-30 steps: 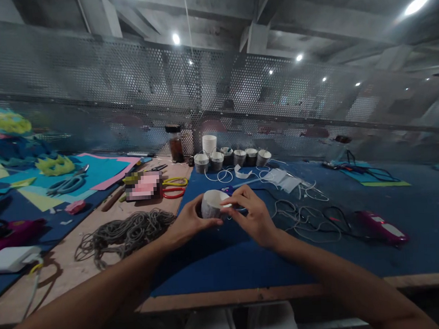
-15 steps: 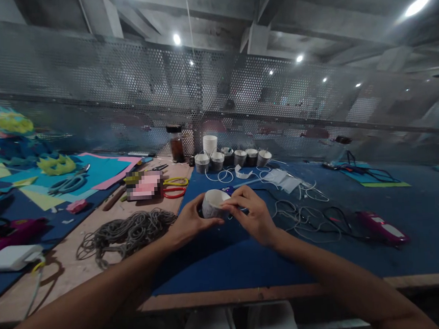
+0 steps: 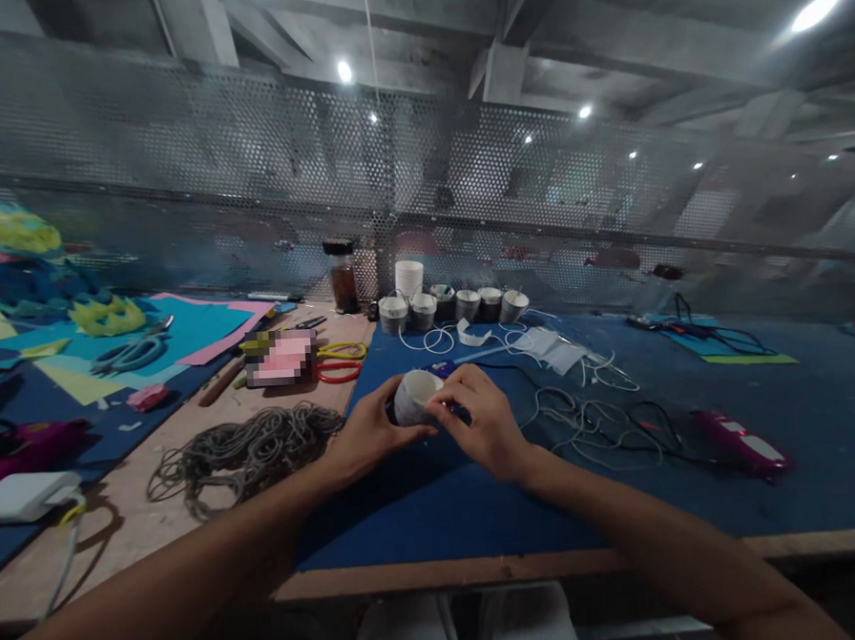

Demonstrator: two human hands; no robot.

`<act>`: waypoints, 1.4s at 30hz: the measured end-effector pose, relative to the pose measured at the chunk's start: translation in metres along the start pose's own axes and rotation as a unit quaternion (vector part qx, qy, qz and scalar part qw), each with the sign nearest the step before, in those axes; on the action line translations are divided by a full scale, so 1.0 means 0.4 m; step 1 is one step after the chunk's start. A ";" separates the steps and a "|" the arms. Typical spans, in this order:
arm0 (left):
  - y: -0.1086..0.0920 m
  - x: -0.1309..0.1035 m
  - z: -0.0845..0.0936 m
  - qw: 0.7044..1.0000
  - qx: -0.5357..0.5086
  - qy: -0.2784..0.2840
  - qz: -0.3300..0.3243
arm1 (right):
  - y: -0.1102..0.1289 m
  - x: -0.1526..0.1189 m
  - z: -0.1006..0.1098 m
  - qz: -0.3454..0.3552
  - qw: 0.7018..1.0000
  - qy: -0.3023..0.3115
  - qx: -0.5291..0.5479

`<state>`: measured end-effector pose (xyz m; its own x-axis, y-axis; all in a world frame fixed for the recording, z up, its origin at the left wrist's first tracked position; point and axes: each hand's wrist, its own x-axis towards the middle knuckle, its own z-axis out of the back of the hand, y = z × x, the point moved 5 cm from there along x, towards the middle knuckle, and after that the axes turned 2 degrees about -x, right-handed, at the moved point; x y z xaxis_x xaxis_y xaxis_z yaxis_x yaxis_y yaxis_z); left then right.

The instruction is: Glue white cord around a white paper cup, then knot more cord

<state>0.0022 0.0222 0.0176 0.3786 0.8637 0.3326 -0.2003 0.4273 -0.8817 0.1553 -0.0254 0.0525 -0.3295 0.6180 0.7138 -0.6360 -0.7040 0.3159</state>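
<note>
A small paper cup [image 3: 412, 403], its outside wrapped in grey, is held tilted above the blue table mat, its pale inside facing up and to the right. My left hand [image 3: 370, 426] grips it from the left, thumb beneath and fingers curled behind. At its right rim my right hand [image 3: 479, 415] pinches with thumb and forefinger; whether something thin lies between those fingertips cannot be made out. Behind the hands stands a row of similar grey-wrapped cups [image 3: 468, 306], with a stack of white cups [image 3: 409, 276] at the back.
Grey cord [image 3: 262, 448] lies heaped left of my hands. Red-handled scissors [image 3: 339, 370], blue-handled scissors [image 3: 132, 353] and a dark-lidded jar [image 3: 341, 279] are further off. White cord [image 3: 583, 417] and a purple glue gun [image 3: 742, 442] lie on the right. A perforated metal screen [image 3: 449, 176] closes the back.
The cup has turned slightly within my left hand. My right hand has shifted a little left and down along the rim, its fingers drawn closer together.
</note>
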 end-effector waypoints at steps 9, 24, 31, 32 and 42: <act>-0.012 -0.002 0.004 0.999 0.036 -0.006 -0.009 | -0.009 0.000 0.002 -0.021 0.999 -0.022 0.032; 0.018 0.006 0.004 0.990 -0.113 0.037 0.078 | -0.017 0.004 0.035 -0.054 0.995 -0.060 0.056; 0.005 0.005 0.015 0.999 -0.047 0.008 0.025 | -0.012 0.003 0.027 -0.012 0.999 -0.036 0.010; 0.005 0.005 0.017 0.999 -0.042 0.006 0.019 | -0.013 0.004 0.025 -0.012 0.999 -0.028 0.012; 0.000 0.005 0.019 0.999 0.023 -0.027 -0.001 | -0.017 0.007 0.040 -0.041 0.996 -0.059 0.047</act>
<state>-0.0038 0.0259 0.0206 0.3289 0.8760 0.3527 -0.2418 0.4391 -0.8653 0.1698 -0.0243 0.0621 -0.1909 0.6326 0.7506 -0.5873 -0.6863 0.4290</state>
